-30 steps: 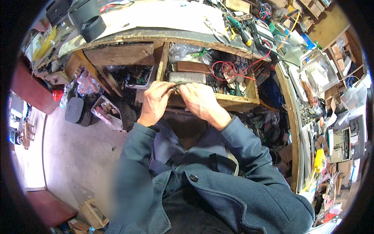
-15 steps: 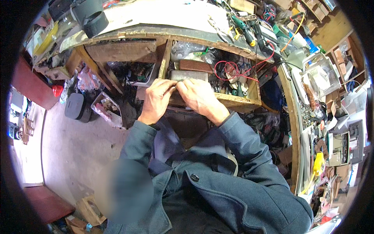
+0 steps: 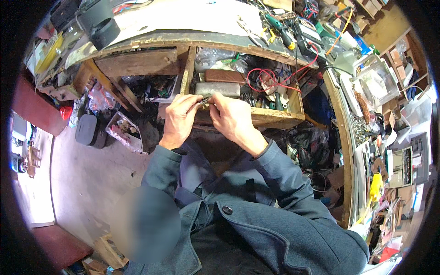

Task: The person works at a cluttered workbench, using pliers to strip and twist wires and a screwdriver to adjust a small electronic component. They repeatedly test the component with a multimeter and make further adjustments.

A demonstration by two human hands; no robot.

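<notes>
Above the front edge of an open wooden drawer [image 3: 270,117], both my hands meet around a small dark metallic piece [image 3: 206,98], too small to name. My left hand [image 3: 178,118] pinches it from the left between thumb and fingers. From the right, my right hand [image 3: 232,118] has its fingers closed at the piece's other side. Just beyond the fingertips lies a grey metal case [image 3: 217,90] in the drawer, with a brown case [image 3: 224,75] behind it. A red cable [image 3: 268,79] loops over the drawer's right part, near green-handled tools [image 3: 278,101].
The workbench [image 3: 183,37] runs above the drawer, with pliers [image 3: 250,30] and a green screwdriver [image 3: 274,21] on it. At left on the floor stand a dark box [image 3: 87,130] and a white bin [image 3: 138,143]. A cluttered side bench [image 3: 347,151] borders the right.
My fingers have parted slightly, so the small dark piece between them now shows. The right hand has turned a little, and the whole view has shifted slightly.
</notes>
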